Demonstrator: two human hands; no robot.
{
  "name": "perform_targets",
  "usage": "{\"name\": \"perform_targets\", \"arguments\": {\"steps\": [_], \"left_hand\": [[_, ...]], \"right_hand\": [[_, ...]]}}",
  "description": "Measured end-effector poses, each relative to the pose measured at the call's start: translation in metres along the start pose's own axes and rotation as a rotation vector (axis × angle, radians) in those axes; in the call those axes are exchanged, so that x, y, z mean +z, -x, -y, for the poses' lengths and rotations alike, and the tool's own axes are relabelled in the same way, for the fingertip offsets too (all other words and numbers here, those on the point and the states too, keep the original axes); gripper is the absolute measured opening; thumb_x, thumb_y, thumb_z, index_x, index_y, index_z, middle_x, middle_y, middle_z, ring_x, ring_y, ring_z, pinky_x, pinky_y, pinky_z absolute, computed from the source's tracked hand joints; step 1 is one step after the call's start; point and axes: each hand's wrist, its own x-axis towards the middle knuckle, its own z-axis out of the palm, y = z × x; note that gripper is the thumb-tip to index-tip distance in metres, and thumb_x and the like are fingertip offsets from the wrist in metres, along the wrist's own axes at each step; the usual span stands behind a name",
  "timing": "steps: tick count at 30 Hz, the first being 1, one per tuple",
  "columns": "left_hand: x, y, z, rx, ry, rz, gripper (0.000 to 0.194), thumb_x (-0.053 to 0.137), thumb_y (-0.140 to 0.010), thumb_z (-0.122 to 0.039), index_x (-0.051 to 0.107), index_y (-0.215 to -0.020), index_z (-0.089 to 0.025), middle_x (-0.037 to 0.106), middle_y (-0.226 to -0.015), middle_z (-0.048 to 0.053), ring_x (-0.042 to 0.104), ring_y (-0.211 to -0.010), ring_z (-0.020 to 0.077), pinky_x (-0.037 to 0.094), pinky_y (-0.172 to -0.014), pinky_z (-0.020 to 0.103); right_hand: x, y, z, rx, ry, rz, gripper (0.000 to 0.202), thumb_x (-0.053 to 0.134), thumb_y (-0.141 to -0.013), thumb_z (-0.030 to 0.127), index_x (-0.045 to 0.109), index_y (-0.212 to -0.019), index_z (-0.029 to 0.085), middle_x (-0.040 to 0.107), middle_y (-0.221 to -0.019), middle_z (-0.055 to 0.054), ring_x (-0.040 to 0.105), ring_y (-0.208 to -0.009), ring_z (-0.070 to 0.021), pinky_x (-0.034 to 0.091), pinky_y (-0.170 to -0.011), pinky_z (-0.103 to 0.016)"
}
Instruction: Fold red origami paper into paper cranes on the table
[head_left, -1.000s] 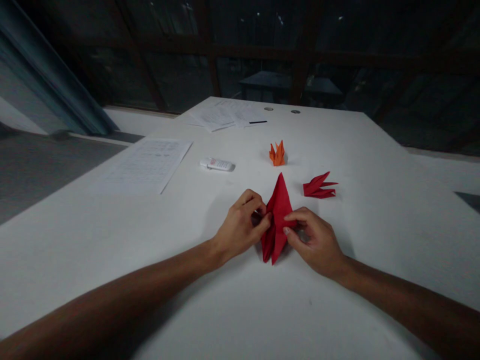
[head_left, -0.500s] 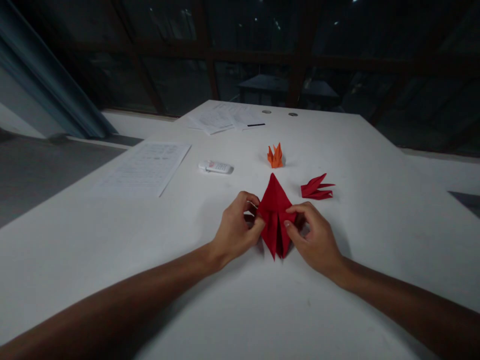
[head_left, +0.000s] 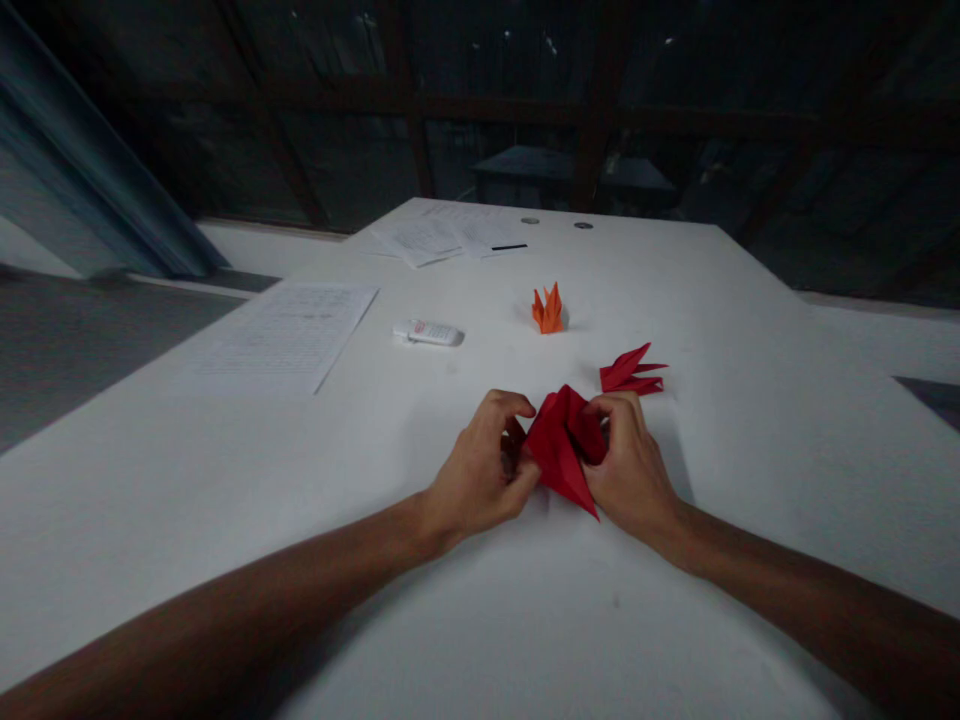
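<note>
A folded red paper (head_left: 559,445) is held between my two hands, above the white table (head_left: 465,620). My left hand (head_left: 487,465) pinches its left edge between thumb and fingers. On the other side, my right hand (head_left: 630,460) grips the right part, its fingers curled round the paper. One pointed corner hangs down toward me. Just beyond my right hand lies a smaller folded red paper piece (head_left: 630,372) with narrow points. Farther back, an orange folded paper piece (head_left: 548,312) stands upright.
A white labelled tube or bottle (head_left: 429,333) lies left of the orange piece. Printed sheets (head_left: 277,335) cover part of the left side. More papers (head_left: 427,235), a dark pen (head_left: 509,247) and two round metal-looking discs (head_left: 583,226) are at the far end.
The held red paper has turned and bent: its top point has folded down, and the lower point now slants right. My right hand has closed further round it.
</note>
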Motion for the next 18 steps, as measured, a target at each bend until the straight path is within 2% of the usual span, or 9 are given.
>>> {"name": "perform_targets", "arguments": {"steps": [6, 12, 15, 18], "left_hand": [[0.0, -0.003, -0.002, -0.016, -0.009, -0.018, 0.045, 0.056, -0.075, -0.002, 0.048, -0.115, -0.022, 0.051, -0.108, 0.005, 0.057, -0.079, 0.0111, 0.05, -0.06, 0.022], [0.0, -0.006, -0.003, -0.054, 0.022, -0.029, 0.044, 0.056, -0.075, -0.002, 0.048, -0.114, -0.022, 0.053, -0.107, 0.004, 0.057, -0.078, 0.0109, 0.05, -0.062, 0.022], [0.0, -0.009, -0.003, -0.167, 0.094, -0.034, 0.04, 0.056, -0.079, -0.005, 0.046, -0.114, -0.022, 0.056, -0.1, 0.003, 0.058, -0.074, 0.0112, 0.049, -0.058, 0.022], [0.0, -0.012, -0.001, -0.302, 0.191, -0.072, 0.036, 0.055, -0.085, -0.009, 0.044, -0.116, -0.023, 0.06, -0.092, 0.001, 0.061, -0.073, 0.0125, 0.051, -0.059, 0.023]], "right_hand": [[-0.004, -0.003, 0.0, -0.034, -0.021, 0.045, 0.029, 0.063, -0.083, 0.013, 0.051, -0.107, 0.023, 0.06, -0.104, -0.008, 0.06, -0.098, -0.0273, 0.05, -0.085, -0.043], [-0.007, -0.007, -0.003, -0.106, -0.011, 0.056, 0.014, 0.056, -0.093, 0.015, 0.056, -0.104, 0.024, 0.066, -0.108, -0.006, 0.062, -0.104, -0.0259, 0.046, -0.092, -0.045], [-0.007, -0.007, -0.004, -0.125, -0.005, 0.021, 0.011, 0.054, -0.096, 0.017, 0.056, -0.103, 0.024, 0.067, -0.111, -0.007, 0.062, -0.107, -0.0258, 0.045, -0.093, -0.045], [-0.008, -0.007, -0.005, -0.175, 0.031, -0.066, 0.008, 0.054, -0.097, 0.02, 0.058, -0.103, 0.023, 0.06, -0.126, -0.011, 0.057, -0.119, -0.0283, 0.043, -0.098, -0.047]]}}
